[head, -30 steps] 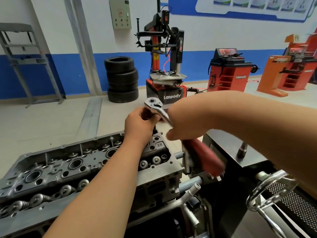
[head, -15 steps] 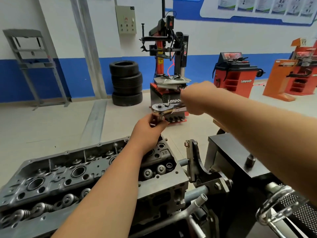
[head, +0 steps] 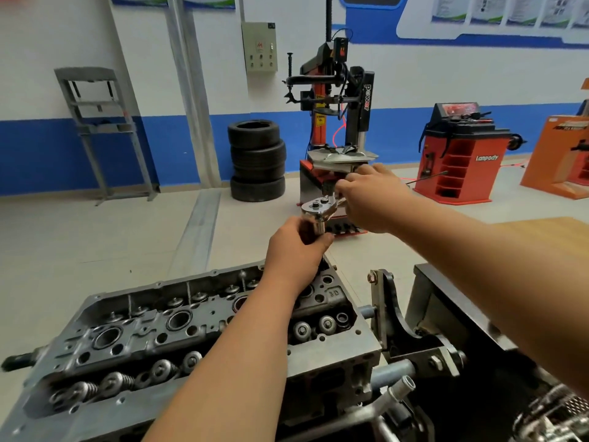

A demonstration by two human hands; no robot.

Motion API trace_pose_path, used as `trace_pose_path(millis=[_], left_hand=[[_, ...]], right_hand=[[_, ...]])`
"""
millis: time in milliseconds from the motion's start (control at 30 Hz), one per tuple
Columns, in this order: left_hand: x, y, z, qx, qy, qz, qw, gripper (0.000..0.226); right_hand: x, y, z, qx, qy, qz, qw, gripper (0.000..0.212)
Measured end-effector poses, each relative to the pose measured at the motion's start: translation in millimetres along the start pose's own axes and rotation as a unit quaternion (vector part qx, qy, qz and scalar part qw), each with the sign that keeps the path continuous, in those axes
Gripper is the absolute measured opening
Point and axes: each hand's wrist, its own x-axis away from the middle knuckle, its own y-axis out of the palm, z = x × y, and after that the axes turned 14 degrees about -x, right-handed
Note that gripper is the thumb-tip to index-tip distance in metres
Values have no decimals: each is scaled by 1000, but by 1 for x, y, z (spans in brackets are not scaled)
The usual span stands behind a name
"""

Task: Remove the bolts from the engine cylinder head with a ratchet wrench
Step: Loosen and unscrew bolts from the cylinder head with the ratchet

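My left hand [head: 294, 247] sits just above the centre of the frame, its grip clamped round the socket [head: 316, 229] that hangs under the head of the ratchet wrench [head: 317, 208]. The fingers are curled round the shiny barrel, and the thumb side faces me. The socket stands upright over the far right end of the engine cylinder head [head: 153, 333]. Its lower end and whatever bolt it sits on are hidden behind my hand.

My right hand [head: 373, 199] is just right of the wrench head and a little higher. Its grip is closed round the handle, which runs off to the right and is almost wholly covered by my fingers. The round chrome head with its small knobs shows between the two hands.

The cylinder head fills the lower left of the frame, lying lengthways from lower left towards the centre. It has open round bores along its middle and a row of valve springs [head: 127, 381] along its near edge. At its right end a grey steel bracket [head: 393, 317] joins it to a dark stand at the lower right.

On the floor beyond, a stack of tyres [head: 257, 161] stands at the upper centre, with a red and black tyre changer [head: 338, 122] just right of it. A red wheel balancer [head: 459, 154] is further right. A grey metal frame [head: 102, 132] leans at the blue-and-white wall in the upper left.
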Motion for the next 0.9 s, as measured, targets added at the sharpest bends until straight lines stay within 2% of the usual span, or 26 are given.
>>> trace_pose_path(millis=[100,167,200,333,367,500,567,700,833,900], left_hand=[[1,3,3,-8,-3,4,1000,19],[1,5,4,-8,-7,6,1000,19],[1,5,5,-11,-8,11,1000,19],[4,7,7,-26,3,27,999,19],[5,7,9,-25,1,28,999,19],[10,3,12,-36,2,36,999,20],[9,3,11,-29,5,27,999,17],[6,7,11,-65,19,-23,997,4],[7,7,8,-6,33,-53,998,11],[7,8,7,15,28,-51,998,10]], right_hand=[[39,-23,-1,33,41,-27,998,20],[68,-38,-13,0,61,-40,997,8],[81,-44,-23,-28,67,-49,996,12],[120,-62,-61,-87,66,-101,989,63],[124,-66,-68,-95,60,-118,987,70],[133,-74,-83,-179,17,-158,971,76],[136,-75,-84,-194,6,-151,969,76],[123,-64,-59,-106,39,-112,987,63],[88,-36,-19,-13,15,-49,999,55],[66,-19,-2,-9,15,-10,1000,47]])
